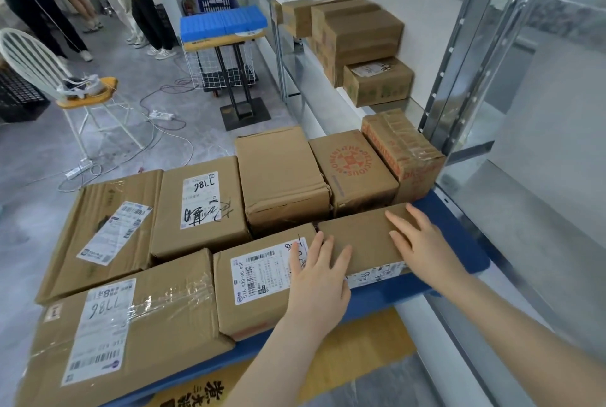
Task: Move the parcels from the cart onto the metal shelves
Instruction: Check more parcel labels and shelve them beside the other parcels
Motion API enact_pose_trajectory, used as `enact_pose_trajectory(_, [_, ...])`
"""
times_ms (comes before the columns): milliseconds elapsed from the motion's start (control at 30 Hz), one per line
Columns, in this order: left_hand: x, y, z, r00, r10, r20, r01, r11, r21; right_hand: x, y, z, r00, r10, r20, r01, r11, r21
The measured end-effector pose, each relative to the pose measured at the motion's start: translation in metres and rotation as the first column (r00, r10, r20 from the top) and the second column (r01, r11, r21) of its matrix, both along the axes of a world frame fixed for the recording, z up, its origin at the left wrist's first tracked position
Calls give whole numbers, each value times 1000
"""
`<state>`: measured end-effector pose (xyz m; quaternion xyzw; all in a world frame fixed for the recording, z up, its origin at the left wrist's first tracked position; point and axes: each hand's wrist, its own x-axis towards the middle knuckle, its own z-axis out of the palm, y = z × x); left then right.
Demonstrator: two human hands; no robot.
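Resting flat on a small brown parcel (360, 236) are both hands. This parcel sits at the near right corner of the blue cart (457, 233). The left hand (319, 275) lies on its left edge with fingers straight and spread, and the right hand (423, 242) lies on its right side, fingers straight too. Neither hand grips it yet.

It looks like the pick-up step is just starting. Next, I think the fingers need to curl round both sides, lift the parcel, and carry it right to the metal shelves (531, 219).

A labelled parcel (259, 278) touches it on the left. More parcels fill the cart, and some boxes (364, 36) sit on the far shelf.
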<state>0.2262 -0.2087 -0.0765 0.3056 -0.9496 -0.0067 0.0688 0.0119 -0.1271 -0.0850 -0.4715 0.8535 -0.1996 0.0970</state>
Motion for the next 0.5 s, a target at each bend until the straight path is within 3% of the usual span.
enact_pose_trajectory(300, [-3,-3,-6,1000,5,3,-5,1000,-23,-5,-10,0,996,84,10,-84,996,-7])
enact_pose_trajectory(500, [-3,-4,-4,1000,-5,28,5,999,-32,15,12,6,997,-70,-12,70,996,-49])
